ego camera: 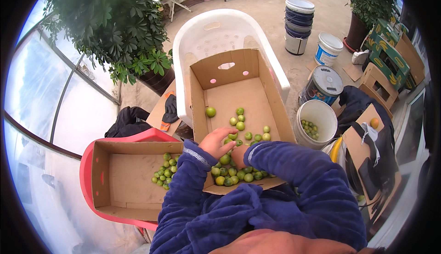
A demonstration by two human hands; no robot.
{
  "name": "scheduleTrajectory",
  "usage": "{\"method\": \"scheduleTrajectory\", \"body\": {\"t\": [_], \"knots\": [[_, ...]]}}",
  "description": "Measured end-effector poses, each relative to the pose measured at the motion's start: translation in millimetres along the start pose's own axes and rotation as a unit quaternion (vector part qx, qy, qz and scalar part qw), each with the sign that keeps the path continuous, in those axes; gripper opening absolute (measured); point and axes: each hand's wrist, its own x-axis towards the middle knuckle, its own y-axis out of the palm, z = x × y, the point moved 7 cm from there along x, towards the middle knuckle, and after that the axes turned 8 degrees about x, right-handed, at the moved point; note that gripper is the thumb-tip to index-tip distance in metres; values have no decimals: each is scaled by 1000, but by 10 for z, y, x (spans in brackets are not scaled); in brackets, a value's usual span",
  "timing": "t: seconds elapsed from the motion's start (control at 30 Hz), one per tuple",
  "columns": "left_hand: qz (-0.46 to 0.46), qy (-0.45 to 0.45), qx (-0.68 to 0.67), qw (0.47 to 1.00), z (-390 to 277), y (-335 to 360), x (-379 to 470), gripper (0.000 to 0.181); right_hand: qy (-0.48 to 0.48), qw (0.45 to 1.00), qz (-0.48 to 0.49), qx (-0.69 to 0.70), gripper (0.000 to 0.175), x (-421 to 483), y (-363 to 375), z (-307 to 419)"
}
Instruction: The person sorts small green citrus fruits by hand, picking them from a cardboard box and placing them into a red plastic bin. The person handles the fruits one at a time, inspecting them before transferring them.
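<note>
A cardboard box rests on a white plastic chair before me, with small green tomatoes heaped at its near end and several scattered towards its middle. My left hand is over the heap, fingers spread and pointing right; its palm side is hidden. Beside it, my right hand reaches down among the green tomatoes, its fingers mostly hidden by the left hand and the sleeve. Whether it holds one cannot be seen. A second cardboard box, on a red plastic chair at the left, holds smaller green tomatoes.
At the right stand a white bucket with green tomatoes inside, a lidded bucket, another white bucket and a bucket stack. Black-and-orange gloves lie on cardboard at the left, near a potted plant.
</note>
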Motion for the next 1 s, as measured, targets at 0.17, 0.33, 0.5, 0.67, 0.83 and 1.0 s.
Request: {"method": "scheduleTrajectory", "body": {"t": [0.17,0.33,0.5,0.67,0.83,1.0], "knots": [[-30,-71,-21,997,305,62,12,38,31,996,86,-4,41,-56,-208,30],[-138,-92,-110,980,393,-61,-54,42,-12,980,-164,116,37,-407,-1117,-48],[-193,-89,-175,961,479,-83,-30,49,-113,766,-364,518,37,-1019,-1748,-392],[-176,-94,-286,937,361,-115,-21,53,-215,686,-391,575,47,-1099,-1829,-250],[-168,-65,-348,920,324,-115,-17,55,-218,743,-392,497,49,-1096,-1797,-39],[-180,-52,-316,930,318,-160,-47,57,-201,703,-360,580,47,-1058,-1755,-63]]}}
